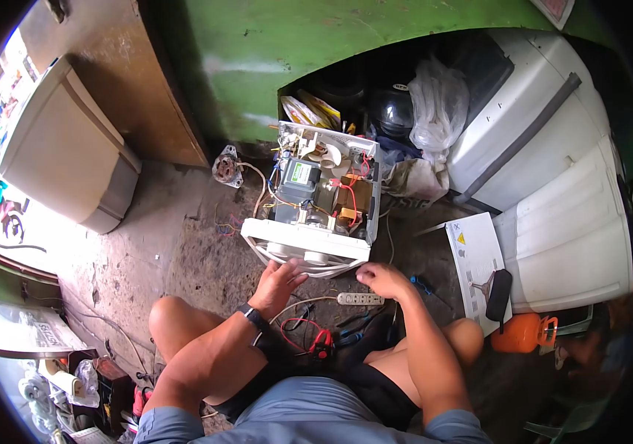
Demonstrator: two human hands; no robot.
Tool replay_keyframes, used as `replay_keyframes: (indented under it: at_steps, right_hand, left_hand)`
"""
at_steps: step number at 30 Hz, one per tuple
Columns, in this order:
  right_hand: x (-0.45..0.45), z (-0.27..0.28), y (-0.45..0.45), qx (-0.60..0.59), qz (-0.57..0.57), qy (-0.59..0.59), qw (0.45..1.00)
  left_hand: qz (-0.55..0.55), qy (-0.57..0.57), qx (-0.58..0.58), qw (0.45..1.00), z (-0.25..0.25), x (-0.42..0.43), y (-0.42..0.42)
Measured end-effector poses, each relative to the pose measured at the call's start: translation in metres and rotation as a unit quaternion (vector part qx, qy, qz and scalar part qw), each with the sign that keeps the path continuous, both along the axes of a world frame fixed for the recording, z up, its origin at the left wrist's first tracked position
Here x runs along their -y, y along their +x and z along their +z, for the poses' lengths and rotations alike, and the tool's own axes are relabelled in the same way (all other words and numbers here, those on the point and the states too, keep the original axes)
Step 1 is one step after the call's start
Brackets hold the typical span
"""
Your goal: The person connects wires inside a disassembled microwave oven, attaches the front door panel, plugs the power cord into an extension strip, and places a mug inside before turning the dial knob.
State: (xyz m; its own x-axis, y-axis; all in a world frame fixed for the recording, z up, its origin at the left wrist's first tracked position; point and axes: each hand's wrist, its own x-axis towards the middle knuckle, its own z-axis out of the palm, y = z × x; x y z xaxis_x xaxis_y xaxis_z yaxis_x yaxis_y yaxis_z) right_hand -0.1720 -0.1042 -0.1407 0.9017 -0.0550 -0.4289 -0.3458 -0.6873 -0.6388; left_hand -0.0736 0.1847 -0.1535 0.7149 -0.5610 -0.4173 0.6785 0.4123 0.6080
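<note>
A microwave oven (361, 231) without its outer cover stands on the floor in front of me, its white front panel towards my knees. Inside it show a transformer, a fan and several coloured wires. My left hand (278, 285) is at the lower front, by a round white knob (281, 250), fingers spread; whether they touch it I cannot make out. Near the right front corner is my right hand (381, 280), its fingers curled, and what they may hold is hidden. Below the hands lies a white power strip (361, 299).
Between my legs lie a red meter (321, 342) with leads and blue-handled pliers (349, 338). A screwdriver (430, 288) lies right of my hand. Further right are a white metal panel (472, 255) and an orange gas canister (517, 335). A motor (226, 167) sits behind left.
</note>
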Motion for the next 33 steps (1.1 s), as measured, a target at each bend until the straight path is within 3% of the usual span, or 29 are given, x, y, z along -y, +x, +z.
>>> replay_keyframes:
  at_steps: [1,5,10,12,13,14,16,20,26,28,30,33]
  right_hand:
    - [-0.006,0.009,-0.001,-0.056,0.015,-0.007,0.998]
    - [-0.021,0.01,-0.007,-0.075,0.018,0.044,0.996]
    - [-0.002,-0.008,-0.001,-0.043,-0.019,0.047,0.998]
    - [0.008,-0.013,0.01,0.0,-0.195,0.149,0.969]
    - [0.016,-0.01,0.02,0.037,-0.221,0.153,0.962]
    - [0.017,-0.01,0.031,0.116,-0.31,0.29,0.898]
    - [0.031,-0.015,0.056,0.214,-0.377,0.298,0.851]
    - [0.061,-0.031,0.099,0.237,-0.401,0.272,0.842]
    - [0.06,-0.032,0.139,0.316,-0.399,0.287,0.812]
    - [0.063,-0.029,0.147,0.319,-0.395,0.291,0.811]
    - [0.067,-0.023,0.153,0.333,-0.356,0.183,0.854]
    - [0.065,-0.012,0.159,0.314,-0.365,0.19,0.856]
  left_hand:
    - [-0.001,-0.001,-0.007,1.0,0.0,-0.001,0.0]
    - [-0.003,0.008,-0.016,1.0,0.005,0.0,0.001]
    - [-0.017,0.037,0.003,0.999,-0.002,0.0,0.002]
    - [-0.027,0.038,0.009,0.999,-0.003,0.0,0.002]
    - [-0.019,0.044,0.01,0.999,-0.003,0.001,0.001]
    - [-0.017,0.04,0.013,0.999,-0.003,0.001,0.0]
    - [0.008,0.013,-0.034,0.999,-0.004,-0.001,0.0]
    - [0.033,-0.046,-0.081,0.995,-0.009,-0.008,0.005]
    - [0.062,-0.037,-0.082,0.994,-0.001,-0.007,0.003]
    - [0.088,-0.015,-0.091,0.992,0.009,-0.008,0.006]
    - [0.095,0.01,-0.087,0.992,0.002,-0.009,0.011]
    - [0.101,0.003,-0.106,0.989,0.005,-0.008,0.015]
